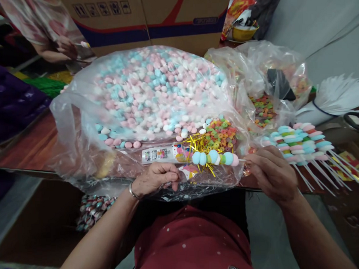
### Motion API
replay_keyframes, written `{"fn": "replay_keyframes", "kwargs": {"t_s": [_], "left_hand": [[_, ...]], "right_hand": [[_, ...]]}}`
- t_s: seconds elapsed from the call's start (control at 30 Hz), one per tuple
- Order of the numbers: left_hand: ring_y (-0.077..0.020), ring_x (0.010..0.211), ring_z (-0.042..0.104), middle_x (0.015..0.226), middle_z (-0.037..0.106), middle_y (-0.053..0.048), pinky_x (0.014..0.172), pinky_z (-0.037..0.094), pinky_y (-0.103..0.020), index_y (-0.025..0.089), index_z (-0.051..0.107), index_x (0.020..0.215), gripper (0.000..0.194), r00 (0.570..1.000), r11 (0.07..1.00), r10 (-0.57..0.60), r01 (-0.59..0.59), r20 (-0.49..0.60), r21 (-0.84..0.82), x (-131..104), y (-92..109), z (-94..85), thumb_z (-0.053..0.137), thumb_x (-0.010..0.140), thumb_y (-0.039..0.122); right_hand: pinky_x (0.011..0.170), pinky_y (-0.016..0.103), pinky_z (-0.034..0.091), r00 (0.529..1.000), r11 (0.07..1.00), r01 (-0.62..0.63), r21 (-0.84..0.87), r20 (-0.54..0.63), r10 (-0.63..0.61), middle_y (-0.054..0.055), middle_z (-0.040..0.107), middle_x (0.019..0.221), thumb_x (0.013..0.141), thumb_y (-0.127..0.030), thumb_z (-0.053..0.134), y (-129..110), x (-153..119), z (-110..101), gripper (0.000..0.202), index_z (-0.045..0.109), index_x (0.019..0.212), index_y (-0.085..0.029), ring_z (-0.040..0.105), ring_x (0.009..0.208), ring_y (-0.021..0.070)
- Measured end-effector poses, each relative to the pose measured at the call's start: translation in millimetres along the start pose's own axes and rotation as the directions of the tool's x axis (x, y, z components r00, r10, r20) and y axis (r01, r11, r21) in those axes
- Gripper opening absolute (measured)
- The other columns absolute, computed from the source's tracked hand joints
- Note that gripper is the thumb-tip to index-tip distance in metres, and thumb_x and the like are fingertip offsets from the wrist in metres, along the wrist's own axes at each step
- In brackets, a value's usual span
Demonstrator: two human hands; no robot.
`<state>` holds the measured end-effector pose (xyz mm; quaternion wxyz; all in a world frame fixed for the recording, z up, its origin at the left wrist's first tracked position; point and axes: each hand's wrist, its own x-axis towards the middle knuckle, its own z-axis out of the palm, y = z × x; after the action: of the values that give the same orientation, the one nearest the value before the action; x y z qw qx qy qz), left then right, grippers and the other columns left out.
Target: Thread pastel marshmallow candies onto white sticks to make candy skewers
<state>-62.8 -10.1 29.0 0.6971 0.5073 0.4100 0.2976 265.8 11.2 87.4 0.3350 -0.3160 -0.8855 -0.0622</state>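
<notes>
Red dotted shirt (192, 239), right hand (272, 172) pinching stick (241, 160), threaded candies (213, 156) between it and left hand (153, 178), whose hold is unclear

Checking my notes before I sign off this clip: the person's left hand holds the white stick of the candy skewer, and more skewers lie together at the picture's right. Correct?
Not quite: the head view shows the right hand holding the white stick of the candy skewer. More skewers do lie together at the picture's right.
</notes>
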Motion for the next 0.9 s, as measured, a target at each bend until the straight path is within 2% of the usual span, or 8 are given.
{"fn": "replay_keyframes", "kwargs": {"t_s": [0.27, 0.47, 0.53, 0.67, 0.9], "left_hand": [[-0.0051, 0.043, 0.037, 0.056, 0.066, -0.003, 0.043, 0.025, -0.019, 0.011, 0.061, 0.067, 0.043, 0.998, 0.996, -0.054, 0.057, 0.040, -0.072, 2.4, 2.8, -2.3, 0.073, 0.075, 0.052], [-0.0050, 0.043, 0.035, 0.055, 0.064, -0.002, 0.043, 0.023, -0.019, 0.012, 0.060, 0.066, 0.044, 0.991, 0.991, -0.134, 0.133, 0.031, 0.023, 4.5, 8.0, -3.4, 0.071, 0.076, 0.054], [-0.0052, 0.044, 0.034, 0.054, 0.062, -0.001, 0.043, 0.021, -0.019, 0.012, 0.061, 0.065, 0.045, 0.989, 0.985, -0.141, 0.136, 0.049, 0.105, 5.4, 11.4, -4.2, 0.069, 0.078, 0.054], [-0.0059, 0.048, 0.033, 0.053, 0.056, 0.001, 0.046, 0.021, -0.020, 0.012, 0.064, 0.063, 0.045, 0.989, 0.964, -0.114, 0.088, 0.091, 0.252, 6.4, 19.8, -6.5, 0.066, 0.081, 0.053], [-0.0063, 0.050, 0.034, 0.056, 0.057, 0.001, 0.047, 0.022, -0.020, 0.012, 0.064, 0.065, 0.042, 0.986, 0.958, -0.115, 0.079, 0.117, 0.274, 5.1, 19.3, -12.7, 0.063, 0.084, 0.050]], "right_hand": [[0.071, 0.038, 0.046, 0.993, 0.993, 0.109, -0.034, 0.054, -0.107, 0.005, 0.067, 0.084, 0.089, -0.010, 0.056, 5.1, -5.0, -1.3, 0.029, 0.059, 0.115, -0.021, 0.056, 0.077, 0.0216], [0.074, 0.037, 0.047, 0.982, 0.986, 0.165, 0.005, 0.095, -0.165, 0.004, 0.068, 0.086, 0.090, -0.012, 0.058, 6.5, -5.5, -6.5, 0.031, 0.056, 0.119, -0.021, 0.055, 0.080, 0.0198], [0.074, 0.037, 0.048, 0.982, 0.988, 0.151, 0.038, 0.111, -0.154, 0.003, 0.067, 0.085, 0.091, -0.013, 0.056, 8.2, -5.3, -6.9, 0.027, 0.057, 0.117, -0.021, 0.055, 0.080, 0.0190], [0.073, 0.038, 0.049, 0.988, 0.989, 0.047, 0.140, 0.142, -0.067, 0.003, 0.067, 0.085, 0.093, -0.014, 0.052, 14.3, -4.9, -5.7, 0.024, 0.060, 0.112, -0.027, 0.058, 0.077, 0.0186], [0.076, 0.042, 0.049, 0.986, 0.984, 0.001, 0.180, 0.164, -0.031, 0.001, 0.068, 0.085, 0.091, -0.016, 0.054, 22.8, -7.9, -1.5, 0.029, 0.060, 0.113, -0.034, 0.061, 0.073, 0.0200]]}}
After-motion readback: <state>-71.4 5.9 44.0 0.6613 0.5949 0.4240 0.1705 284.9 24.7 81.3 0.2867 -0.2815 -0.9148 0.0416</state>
